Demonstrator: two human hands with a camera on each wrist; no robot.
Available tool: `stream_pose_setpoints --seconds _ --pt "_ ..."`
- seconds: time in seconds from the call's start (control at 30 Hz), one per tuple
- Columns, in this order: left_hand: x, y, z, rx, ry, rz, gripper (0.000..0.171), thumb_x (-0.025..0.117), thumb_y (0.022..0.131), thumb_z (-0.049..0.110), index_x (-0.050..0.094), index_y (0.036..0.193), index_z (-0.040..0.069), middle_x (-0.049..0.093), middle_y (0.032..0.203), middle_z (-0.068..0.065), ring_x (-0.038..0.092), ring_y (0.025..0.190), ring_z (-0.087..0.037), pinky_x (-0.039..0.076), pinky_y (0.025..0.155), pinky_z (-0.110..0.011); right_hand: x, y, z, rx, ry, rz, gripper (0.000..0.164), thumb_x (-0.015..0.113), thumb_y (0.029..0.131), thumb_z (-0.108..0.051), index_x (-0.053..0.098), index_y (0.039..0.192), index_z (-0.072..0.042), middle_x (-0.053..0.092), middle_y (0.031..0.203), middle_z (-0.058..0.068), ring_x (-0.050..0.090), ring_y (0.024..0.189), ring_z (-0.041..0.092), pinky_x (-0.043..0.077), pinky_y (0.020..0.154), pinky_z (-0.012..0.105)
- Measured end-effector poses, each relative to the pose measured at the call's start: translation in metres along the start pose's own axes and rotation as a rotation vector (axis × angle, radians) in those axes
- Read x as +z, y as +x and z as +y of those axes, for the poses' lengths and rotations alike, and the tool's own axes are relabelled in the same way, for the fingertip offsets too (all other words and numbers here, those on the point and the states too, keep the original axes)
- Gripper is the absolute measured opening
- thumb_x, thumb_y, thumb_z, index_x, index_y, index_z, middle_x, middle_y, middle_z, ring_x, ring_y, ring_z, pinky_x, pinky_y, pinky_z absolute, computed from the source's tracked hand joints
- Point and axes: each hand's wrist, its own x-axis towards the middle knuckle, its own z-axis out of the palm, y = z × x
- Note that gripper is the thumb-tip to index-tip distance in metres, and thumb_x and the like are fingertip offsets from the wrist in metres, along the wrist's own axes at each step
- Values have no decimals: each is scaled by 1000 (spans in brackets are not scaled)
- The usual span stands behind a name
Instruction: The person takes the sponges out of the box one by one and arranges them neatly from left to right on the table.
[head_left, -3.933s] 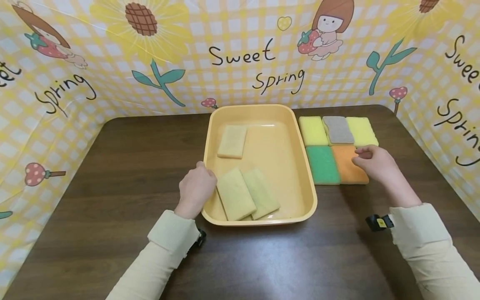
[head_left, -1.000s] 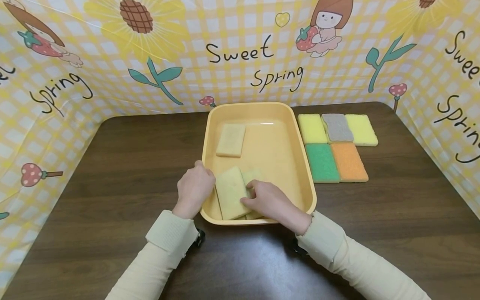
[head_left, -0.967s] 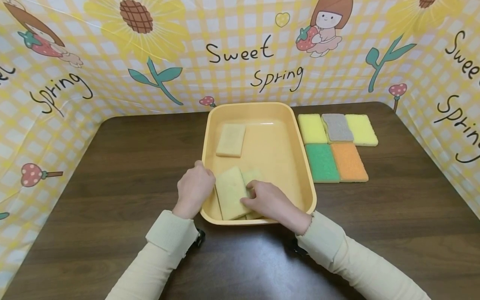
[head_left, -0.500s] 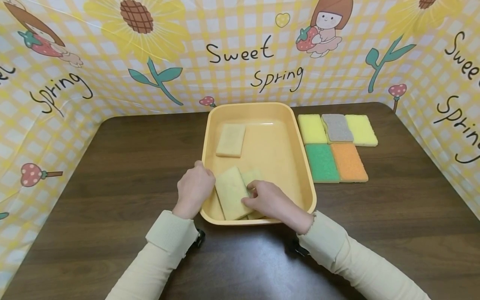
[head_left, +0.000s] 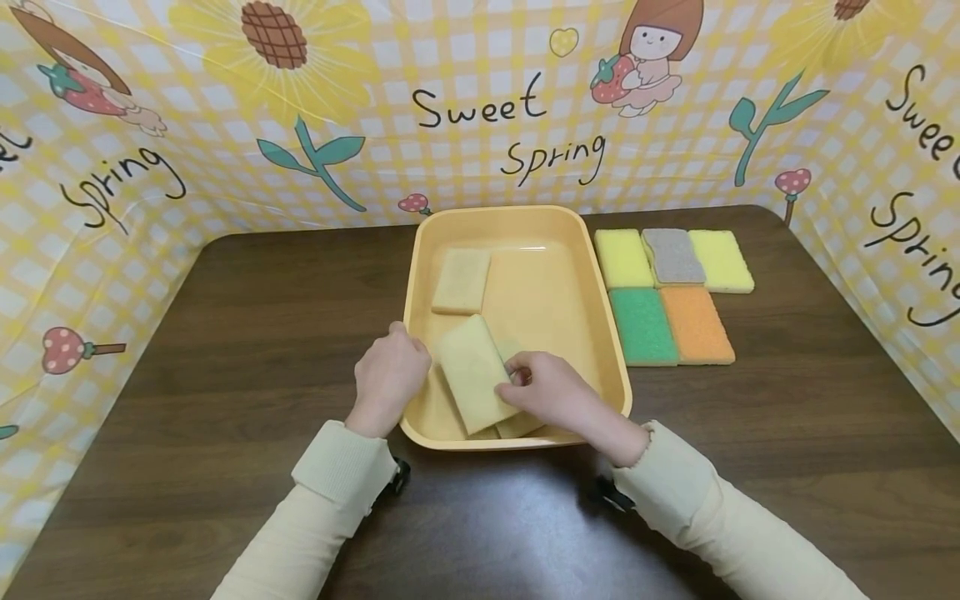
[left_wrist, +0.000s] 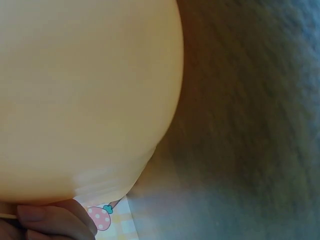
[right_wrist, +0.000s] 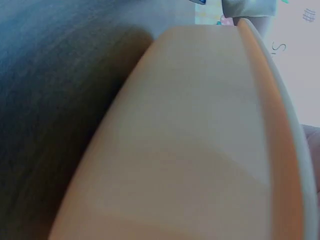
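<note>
A cream-yellow plastic tray [head_left: 551, 292] stands on the table with three pale yellow sponges inside. My left hand [head_left: 392, 375] grips its left rim; in the left wrist view, curled fingers [left_wrist: 57, 222] show at the rim. Between thumb and fingers, my right hand [head_left: 558, 392] pinches the right edge of one sponge [head_left: 472, 375], which is lifted slightly and tilted. Partly hidden beneath it lies a second sponge [head_left: 519, 425]. The third sponge [head_left: 461, 281] lies flat at the tray's far left. The tray's outer wall [right_wrist: 185, 125] fills most of the right wrist view.
Right of the tray, several sponges lie in two rows: yellow [head_left: 624, 258], grey [head_left: 675, 256] and another yellow [head_left: 722, 261] behind, green [head_left: 643, 327] and orange [head_left: 697, 325] in front. A patterned yellow cloth [head_left: 480, 75] surrounds the dark wooden table [head_left: 247, 333].
My right hand moved from the sponges on the table into the tray and took hold of the upper sponge, which has since shifted up and slightly right. The left hand stays on the rim.
</note>
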Motion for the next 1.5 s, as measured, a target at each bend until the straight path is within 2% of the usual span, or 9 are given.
stream_pose_setpoints --seconds 0.07,0.2,0.4,0.57,0.8,1.03,1.27,1.5 --pt "1 0 0 2 2 6 32 32 95 22 51 103 -4 65 88 -26 66 81 -40 49 66 -52 -4 -2 0 5 9 21 37 62 86 -21 62 113 5 62 90 6 59 89 19 47 87 36" --pt "1 1 -1 3 4 10 31 33 95 21 51 102 -4 66 88 -27 66 81 -41 49 66 -52 -12 -5 0 24 38 48 39 61 87 -22 61 115 5 65 98 11 61 96 23 48 90 37" --pt "1 1 0 3 0 18 30 33 95 21 51 100 -3 66 87 -27 66 80 -40 49 64 -52 -26 -10 2 29 95 45 41 59 90 -20 58 118 9 64 103 16 60 97 25 49 90 38" --pt "0 1 0 2 -2 16 30 33 94 20 51 99 -3 66 85 -26 66 79 -39 48 62 -50 -36 -14 5 28 81 57 40 57 93 -23 58 119 7 64 102 15 60 97 24 49 87 37" --pt "-1 0 0 -7 3 6 30 33 95 20 51 99 -3 65 84 -25 65 77 -38 48 61 -49 -47 -21 9 14 83 102 43 57 94 -26 57 122 7 65 107 17 61 102 27 48 91 41" --pt "0 0 0 -6 7 4 31 32 95 21 51 100 -3 65 87 -26 66 80 -39 49 64 -50 -62 -27 12 -10 89 138 41 54 96 -25 57 121 7 65 111 21 60 100 27 49 85 36" --pt "0 1 -1 -6 4 -13 32 32 95 21 51 103 -3 65 87 -25 65 79 -38 48 63 -49 -76 -33 19 28 136 153 48 49 99 -30 51 130 7 59 126 24 57 116 33 47 94 43" --pt "0 2 0 -12 5 -23 33 31 95 22 50 105 -3 65 88 -25 65 80 -38 48 63 -49 -88 -39 28 33 145 182 52 44 101 -32 47 134 7 55 132 25 54 121 34 44 99 46"
